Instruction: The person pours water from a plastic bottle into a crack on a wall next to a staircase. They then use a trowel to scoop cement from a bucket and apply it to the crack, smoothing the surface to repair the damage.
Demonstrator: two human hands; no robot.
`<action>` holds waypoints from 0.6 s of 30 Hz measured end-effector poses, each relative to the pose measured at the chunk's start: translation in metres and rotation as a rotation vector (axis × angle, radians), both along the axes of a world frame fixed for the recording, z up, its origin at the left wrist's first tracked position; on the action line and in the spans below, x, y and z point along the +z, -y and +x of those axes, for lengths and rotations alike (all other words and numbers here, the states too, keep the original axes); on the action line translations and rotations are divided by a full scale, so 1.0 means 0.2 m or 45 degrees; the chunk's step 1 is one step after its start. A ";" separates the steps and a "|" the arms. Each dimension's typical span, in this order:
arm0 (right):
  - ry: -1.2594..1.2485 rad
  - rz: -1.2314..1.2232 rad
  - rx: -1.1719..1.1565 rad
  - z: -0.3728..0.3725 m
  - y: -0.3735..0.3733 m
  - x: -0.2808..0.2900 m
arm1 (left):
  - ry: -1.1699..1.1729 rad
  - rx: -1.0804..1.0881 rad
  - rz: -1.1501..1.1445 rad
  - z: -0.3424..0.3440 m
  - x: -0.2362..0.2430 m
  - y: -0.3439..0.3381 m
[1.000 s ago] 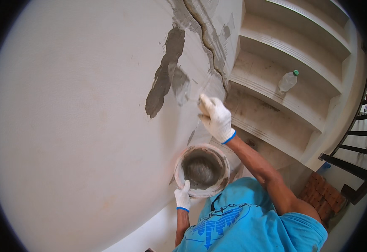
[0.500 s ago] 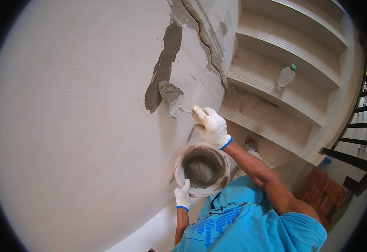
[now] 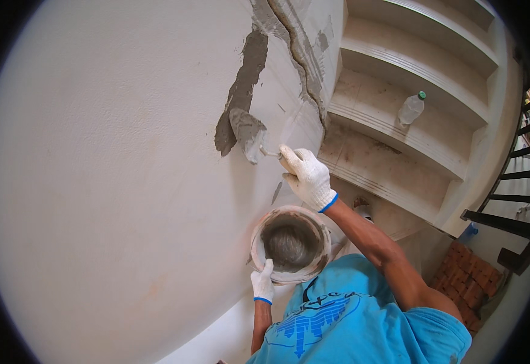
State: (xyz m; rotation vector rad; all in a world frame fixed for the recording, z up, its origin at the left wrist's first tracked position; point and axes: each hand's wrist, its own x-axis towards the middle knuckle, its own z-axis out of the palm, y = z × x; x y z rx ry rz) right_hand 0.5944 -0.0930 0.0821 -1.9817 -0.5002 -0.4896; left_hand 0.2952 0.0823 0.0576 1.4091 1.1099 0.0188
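Observation:
Gripped in my gloved right hand (image 3: 307,177) is a trowel (image 3: 248,134), its cement-coated blade at the lower part of a dark wet cement patch (image 3: 245,70) on the white wall (image 3: 125,151). Right of the patch runs a long crack (image 3: 298,54) edged with smeared grey filler. My gloved left hand (image 3: 262,280) holds the rim of a dirty bucket (image 3: 313,224), which has grey mortar (image 3: 289,246) inside.
White steps (image 3: 386,158) climb at the right, with a green-capped plastic bottle (image 3: 411,110) standing on one. A dark railing (image 3: 507,224) lines the far right. Below it is a stack of red-brown bricks (image 3: 462,279). A foot (image 3: 362,205) shows below the steps.
Since a second ago my right hand and trowel went down and left, then rose slightly. The blade now sits lower on the wet patch. My left hand stays on the bucket.

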 end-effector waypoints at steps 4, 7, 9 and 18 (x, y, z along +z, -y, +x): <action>0.043 0.087 -0.055 0.01 0.01 0.06 | 0.026 -0.005 -0.031 0.00 0.00 -0.02; 0.046 0.151 -0.117 0.11 -0.02 0.15 | -0.004 -0.027 -0.028 0.00 0.01 -0.03; 0.055 0.136 -0.122 0.12 -0.04 0.16 | -0.015 -0.032 -0.032 0.00 0.01 -0.03; -0.069 -0.051 0.013 -0.16 0.02 0.05 | 0.006 -0.020 -0.057 -0.02 -0.01 -0.05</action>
